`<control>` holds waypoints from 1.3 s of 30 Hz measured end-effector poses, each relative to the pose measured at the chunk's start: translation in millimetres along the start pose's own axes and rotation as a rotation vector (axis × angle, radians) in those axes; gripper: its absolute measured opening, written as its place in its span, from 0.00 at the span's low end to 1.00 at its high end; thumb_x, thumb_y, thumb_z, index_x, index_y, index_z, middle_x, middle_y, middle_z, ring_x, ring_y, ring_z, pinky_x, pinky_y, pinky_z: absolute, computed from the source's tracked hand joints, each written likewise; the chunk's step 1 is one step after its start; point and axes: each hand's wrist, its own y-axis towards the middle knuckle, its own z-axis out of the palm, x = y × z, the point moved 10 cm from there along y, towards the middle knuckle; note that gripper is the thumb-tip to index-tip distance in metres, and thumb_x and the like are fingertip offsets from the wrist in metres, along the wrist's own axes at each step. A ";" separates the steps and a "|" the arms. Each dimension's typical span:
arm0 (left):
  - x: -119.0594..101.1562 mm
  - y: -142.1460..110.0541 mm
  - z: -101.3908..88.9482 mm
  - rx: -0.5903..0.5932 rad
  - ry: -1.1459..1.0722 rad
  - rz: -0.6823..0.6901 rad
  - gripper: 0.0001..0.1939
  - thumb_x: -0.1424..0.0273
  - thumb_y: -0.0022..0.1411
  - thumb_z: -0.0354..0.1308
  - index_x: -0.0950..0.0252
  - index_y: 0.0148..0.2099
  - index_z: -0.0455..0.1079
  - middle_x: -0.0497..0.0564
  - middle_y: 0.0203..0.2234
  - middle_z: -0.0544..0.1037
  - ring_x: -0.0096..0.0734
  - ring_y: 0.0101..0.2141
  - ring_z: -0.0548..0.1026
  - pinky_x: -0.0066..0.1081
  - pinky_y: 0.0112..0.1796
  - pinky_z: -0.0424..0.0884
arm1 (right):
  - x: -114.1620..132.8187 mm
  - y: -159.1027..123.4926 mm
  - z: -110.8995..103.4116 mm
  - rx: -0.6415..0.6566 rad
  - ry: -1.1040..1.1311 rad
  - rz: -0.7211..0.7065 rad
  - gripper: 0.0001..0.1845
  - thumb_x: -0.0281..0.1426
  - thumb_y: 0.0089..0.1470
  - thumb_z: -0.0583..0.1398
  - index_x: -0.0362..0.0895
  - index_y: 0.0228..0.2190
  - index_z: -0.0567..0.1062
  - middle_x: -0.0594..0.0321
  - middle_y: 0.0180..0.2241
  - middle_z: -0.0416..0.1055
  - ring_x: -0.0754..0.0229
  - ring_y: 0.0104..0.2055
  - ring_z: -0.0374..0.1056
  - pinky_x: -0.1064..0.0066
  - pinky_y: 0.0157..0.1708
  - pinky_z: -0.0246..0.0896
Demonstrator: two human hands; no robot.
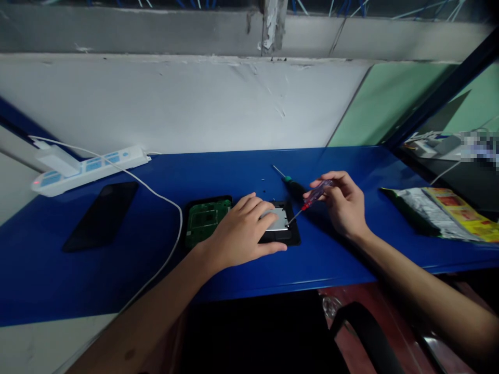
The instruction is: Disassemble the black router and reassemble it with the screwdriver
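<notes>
On a blue table (234,278), our left hand (242,229) lies spread over a black casing (294,239); our right hand (345,205) grips a screwdriver (316,194), tip at the silver plate (280,219). Farther right, we see a packet (448,214), print too blurred to read.

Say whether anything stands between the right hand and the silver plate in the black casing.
Nothing visible blocks the right hand: its purple-handled screwdriver reaches the corner of the silver plate. The green-collared screwdriver lies beyond. The left hand covers part of the plate.
</notes>
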 end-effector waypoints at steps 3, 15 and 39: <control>-4.2 0.3 0.8 -0.004 0.016 0.032 0.26 0.47 0.67 0.57 0.66 0.50 0.73 0.57 0.48 0.76 0.45 0.52 0.73 0.51 0.63 0.60 | 1.4 0.0 0.0 -0.002 -0.003 -0.007 0.08 0.36 0.57 0.64 0.49 0.38 0.73 0.66 0.34 0.78 0.61 0.30 0.80 0.70 0.29 0.76; -14.0 0.9 5.3 0.011 0.055 0.096 0.25 0.49 0.68 0.57 0.65 0.52 0.75 0.58 0.47 0.76 0.47 0.51 0.73 0.53 0.61 0.63 | 4.3 0.9 0.7 -0.016 -0.001 -0.002 0.06 0.31 0.56 0.62 0.48 0.38 0.73 0.67 0.33 0.78 0.61 0.29 0.80 0.70 0.29 0.76; -17.5 0.5 16.2 0.083 0.145 0.134 0.23 0.50 0.70 0.55 0.63 0.54 0.73 0.56 0.47 0.75 0.46 0.50 0.71 0.52 0.63 0.60 | 10.6 -0.3 2.1 -0.026 -0.001 -0.041 0.06 0.31 0.56 0.62 0.49 0.38 0.73 0.66 0.34 0.78 0.61 0.29 0.79 0.67 0.30 0.78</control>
